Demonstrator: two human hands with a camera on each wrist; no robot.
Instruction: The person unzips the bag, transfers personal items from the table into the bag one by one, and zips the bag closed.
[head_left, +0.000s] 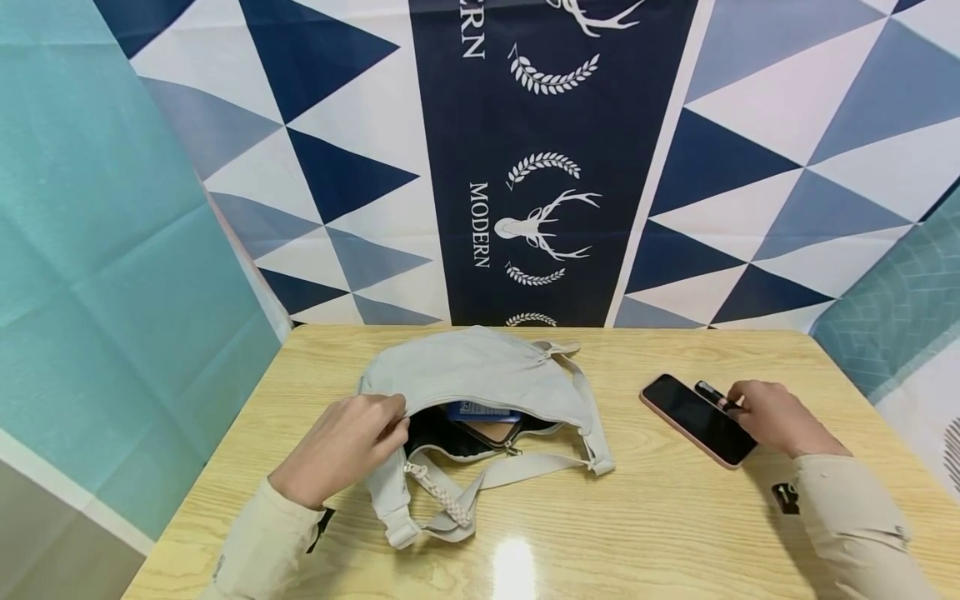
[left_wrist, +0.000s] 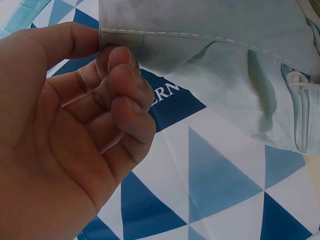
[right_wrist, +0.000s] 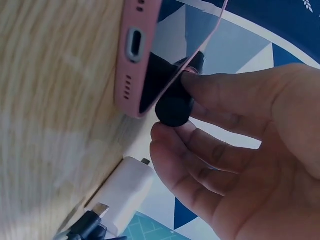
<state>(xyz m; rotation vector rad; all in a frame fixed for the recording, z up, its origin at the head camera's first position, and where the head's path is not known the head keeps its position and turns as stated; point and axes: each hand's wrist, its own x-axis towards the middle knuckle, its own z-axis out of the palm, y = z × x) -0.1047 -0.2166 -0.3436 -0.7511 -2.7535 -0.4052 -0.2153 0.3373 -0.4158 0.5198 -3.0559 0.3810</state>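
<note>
A pale grey shoulder bag (head_left: 465, 362) lies on the wooden table with its zipped mouth open toward me. My left hand (head_left: 351, 443) pinches the rim of that mouth between thumb and fingertips, and the left wrist view shows the pinched bag fabric (left_wrist: 165, 47). Inside the bag are a blue packet or card (head_left: 483, 412) and a brown wallet-like item (head_left: 495, 432). To the right, my right hand (head_left: 780, 417) grips a slim black tube (right_wrist: 174, 107) with a pinkish band, over the pink-cased phone (head_left: 697, 423). Whether tube and phone touch, I cannot tell.
A white charger-like block (right_wrist: 125, 190) and a dark plug with a metal end (right_wrist: 90, 225) lie beyond the phone in the right wrist view. The bag's strap (head_left: 528, 471) and braided zip pull (head_left: 442, 497) spread in front. Patterned cloth (head_left: 360, 167) hangs behind the table.
</note>
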